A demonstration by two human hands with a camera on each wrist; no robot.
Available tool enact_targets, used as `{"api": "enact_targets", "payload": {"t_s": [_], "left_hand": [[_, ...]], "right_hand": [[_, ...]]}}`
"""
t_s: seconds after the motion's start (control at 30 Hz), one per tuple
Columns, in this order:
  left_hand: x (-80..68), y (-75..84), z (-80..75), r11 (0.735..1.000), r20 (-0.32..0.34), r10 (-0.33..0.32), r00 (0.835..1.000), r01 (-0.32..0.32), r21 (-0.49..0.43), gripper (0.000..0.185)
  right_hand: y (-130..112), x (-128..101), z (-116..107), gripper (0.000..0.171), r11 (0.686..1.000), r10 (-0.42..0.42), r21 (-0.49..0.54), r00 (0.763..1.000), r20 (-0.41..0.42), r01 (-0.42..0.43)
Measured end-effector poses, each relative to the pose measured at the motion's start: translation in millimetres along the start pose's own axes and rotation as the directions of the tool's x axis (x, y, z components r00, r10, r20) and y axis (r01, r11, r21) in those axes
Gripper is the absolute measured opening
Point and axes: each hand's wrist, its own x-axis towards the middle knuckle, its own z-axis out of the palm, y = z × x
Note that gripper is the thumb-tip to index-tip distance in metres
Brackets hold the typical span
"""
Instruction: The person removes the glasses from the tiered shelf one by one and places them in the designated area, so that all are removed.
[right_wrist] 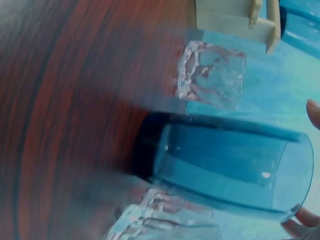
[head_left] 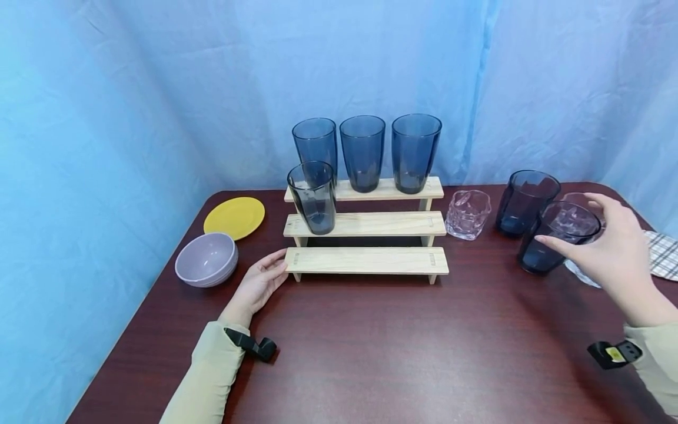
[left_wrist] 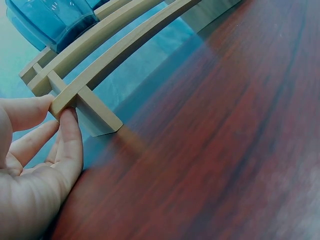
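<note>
My left hand (head_left: pixel 259 282) pinches the left end of the lowest step of the wooden rack (head_left: pixel 365 260) between thumb and fingers. Three dark blue glasses (head_left: pixel 362 154) stand upright on its top step. Another blue glass (head_left: pixel 316 203) is on the left of the middle step. At the right, my right hand (head_left: pixel 617 253) spreads around the rim of a nearer blue glass (right_wrist: pixel 225 167), which stands on the table. The right wrist view shows the thumb (right_wrist: pixel 314 114) apart from the rim and the fingers (right_wrist: pixel 302 222) right at it.
Behind that glass stands a further blue glass (head_left: pixel 521 206). A clear wavy glass (head_left: pixel 468 215) is beside the rack, with more clear glassware (right_wrist: pixel 165 215) near the right hand. At the left are a yellow plate (head_left: pixel 234 218) and a lilac bowl (head_left: pixel 206 259); a checked cloth (head_left: pixel 663 254) lies far right.
</note>
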Motion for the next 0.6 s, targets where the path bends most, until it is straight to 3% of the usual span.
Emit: {"api": "enact_targets", "payload": {"t_s": [0.27, 0.6], "left_hand": [[-1.1, 0.9, -0.4, 1.000, 0.001, 0.005, 1.000, -0.005, -0.011, 0.055], [-1.0, 0.9, 0.2, 1.000, 0.002, 0.001, 1.000, -0.001, 0.002, 0.054]], "right_hand": [[-18.3, -2.9, 10.2, 0.085, 0.989, -0.107, 0.102, 0.993, -0.041, 0.110], [-51.5, -9.2, 29.0, 0.082, 0.962, -0.168, 0.212, 0.985, -0.043, 0.174]]}}
